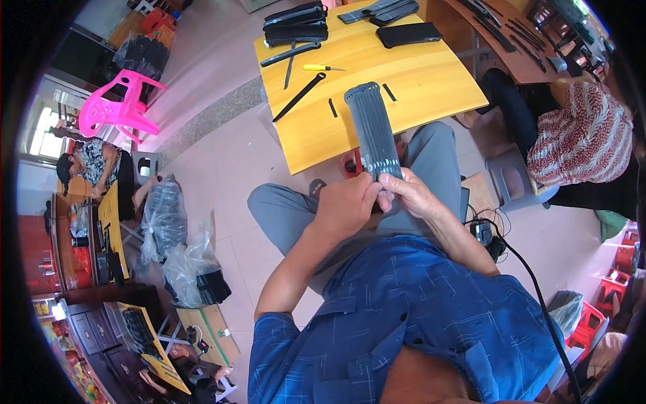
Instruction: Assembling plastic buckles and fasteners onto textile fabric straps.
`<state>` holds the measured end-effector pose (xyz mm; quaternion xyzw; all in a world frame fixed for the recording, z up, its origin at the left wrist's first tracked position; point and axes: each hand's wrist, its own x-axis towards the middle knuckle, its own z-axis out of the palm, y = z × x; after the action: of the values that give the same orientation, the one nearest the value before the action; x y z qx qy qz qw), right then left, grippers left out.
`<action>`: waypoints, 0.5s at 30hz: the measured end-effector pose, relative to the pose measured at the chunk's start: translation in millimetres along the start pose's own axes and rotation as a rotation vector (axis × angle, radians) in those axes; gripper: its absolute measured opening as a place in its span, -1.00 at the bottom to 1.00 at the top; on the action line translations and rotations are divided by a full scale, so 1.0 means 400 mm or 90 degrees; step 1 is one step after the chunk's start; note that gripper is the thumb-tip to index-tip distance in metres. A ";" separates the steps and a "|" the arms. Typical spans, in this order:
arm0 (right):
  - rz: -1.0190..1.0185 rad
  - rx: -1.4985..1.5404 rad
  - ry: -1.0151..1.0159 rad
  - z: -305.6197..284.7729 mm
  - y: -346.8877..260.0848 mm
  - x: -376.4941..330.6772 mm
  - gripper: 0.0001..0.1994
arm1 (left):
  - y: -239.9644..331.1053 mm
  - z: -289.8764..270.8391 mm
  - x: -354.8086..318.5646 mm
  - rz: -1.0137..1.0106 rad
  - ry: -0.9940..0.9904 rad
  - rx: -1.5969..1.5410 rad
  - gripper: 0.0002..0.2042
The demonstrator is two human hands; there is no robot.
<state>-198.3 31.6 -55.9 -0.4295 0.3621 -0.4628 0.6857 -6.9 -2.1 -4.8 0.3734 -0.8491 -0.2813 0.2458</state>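
A bundle of long dark grey flat strips (374, 128), lying side by side with rounded far ends, is held in front of my lap. Its far end reaches over the near edge of the yellow table (434, 81). My left hand (348, 203) is closed on the bundle's near end, thumb and fingers pinching it. From the other side, my right hand (412, 193) grips the same end, with the thumb on top. Small shiny spots show in a row across the strips just beyond my fingers. The fingers beneath are partly hidden.
On the table lie a yellow-handled screwdriver (323, 68), a black strip (300, 97), black pouches (295, 25) and a flat black case (409, 35). A person in a patterned top (579, 138) sits at the right. A pink stool (120, 104) stands at the left.
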 end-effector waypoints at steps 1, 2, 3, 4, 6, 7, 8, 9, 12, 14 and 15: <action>0.000 -0.002 0.000 0.000 -0.004 -0.003 -0.55 | 0.000 0.001 0.001 0.010 -0.015 0.023 -0.75; 0.004 0.005 -0.007 0.001 -0.010 -0.007 -0.55 | -0.003 0.000 0.004 0.011 -0.014 0.022 -0.75; 0.007 0.014 -0.017 0.004 -0.015 -0.010 -0.55 | -0.006 -0.008 0.003 0.019 -0.032 -0.050 -0.76; 0.008 0.014 -0.019 0.002 -0.022 -0.010 -0.55 | -0.011 -0.018 0.003 0.028 -0.049 -0.122 -0.77; 0.020 -0.051 -0.128 -0.012 -0.033 -0.007 -0.53 | -0.030 -0.063 0.011 0.065 -0.140 -0.173 -0.78; 0.022 -0.052 -0.128 -0.027 -0.039 -0.008 -0.53 | -0.041 -0.086 0.018 0.107 -0.236 -0.229 -0.79; 0.056 -0.107 -0.204 -0.045 -0.044 -0.010 -0.51 | -0.054 -0.110 0.018 0.107 -0.235 -0.230 -0.79; 0.089 -0.162 -0.282 -0.065 -0.052 -0.012 -0.48 | -0.067 -0.142 0.015 0.121 -0.285 -0.197 -0.79; 0.204 -0.189 -0.370 -0.195 -0.072 -0.061 -0.46 | -0.117 -0.266 -0.011 0.090 -0.379 -0.179 -0.73; 0.296 -0.223 -0.322 -0.288 -0.078 -0.113 -0.47 | -0.168 -0.374 -0.052 0.015 -0.448 -0.147 -0.66; 0.345 -0.231 -0.283 -0.334 -0.078 -0.143 -0.48 | -0.208 -0.426 -0.085 -0.031 -0.434 -0.131 -0.63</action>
<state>-345.6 45.6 -70.7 -0.5224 0.3812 -0.0894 0.7575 161.5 -72.8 56.1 0.2512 -0.8405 -0.4796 -0.0220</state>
